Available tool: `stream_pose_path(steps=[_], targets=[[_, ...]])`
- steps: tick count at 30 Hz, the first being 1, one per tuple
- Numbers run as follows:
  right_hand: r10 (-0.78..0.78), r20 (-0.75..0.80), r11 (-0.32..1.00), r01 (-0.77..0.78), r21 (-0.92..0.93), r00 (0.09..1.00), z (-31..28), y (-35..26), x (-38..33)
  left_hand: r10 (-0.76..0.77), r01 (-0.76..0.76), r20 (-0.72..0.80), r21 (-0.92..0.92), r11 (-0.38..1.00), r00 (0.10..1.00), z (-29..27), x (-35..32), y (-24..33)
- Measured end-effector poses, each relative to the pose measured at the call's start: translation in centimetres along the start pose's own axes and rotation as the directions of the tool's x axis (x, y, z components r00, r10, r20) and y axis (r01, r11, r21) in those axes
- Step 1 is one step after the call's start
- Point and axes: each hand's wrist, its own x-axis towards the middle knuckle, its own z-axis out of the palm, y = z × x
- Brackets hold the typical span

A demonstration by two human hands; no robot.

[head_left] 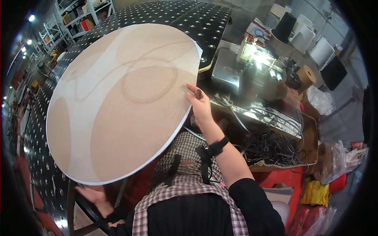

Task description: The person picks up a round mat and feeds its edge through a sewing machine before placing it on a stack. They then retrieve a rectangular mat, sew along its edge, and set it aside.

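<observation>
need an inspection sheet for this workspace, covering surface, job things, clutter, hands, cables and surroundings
Surface: black table studded with rows of shiny metal points.
Job's things: beige-and-white oval mat with pale edging, overhanging the near edge; whether it lies flat cannot be told.
Clutter: tangled dark strips in a tray right of the person.
Hands: right hand at the mat's right edge, gripping a small dark piece; left hand open by the lower-left edge.
Cables: pale cord in front of the machine; others hard to trace.
Surroundings: lamp lit at the machine, thread cones behind, shelves far left, red floor.
</observation>
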Motion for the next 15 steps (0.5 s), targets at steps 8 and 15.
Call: stream_pose_path(steps=[8,15], targets=[[-0.058,-0.174,0.991,0.078,0.110,0.983,-7.8,-2.3,-3.1,0.031,0.274,-0.737,0.290,0.917,0.676,5.3,5.1,0.4],[-0.159,-0.278,0.987,0.153,-0.044,0.947,-11.8,-3.6,0.2,-0.042,0.293,-0.726,0.224,0.930,0.686,4.0,10.0,-6.1]])
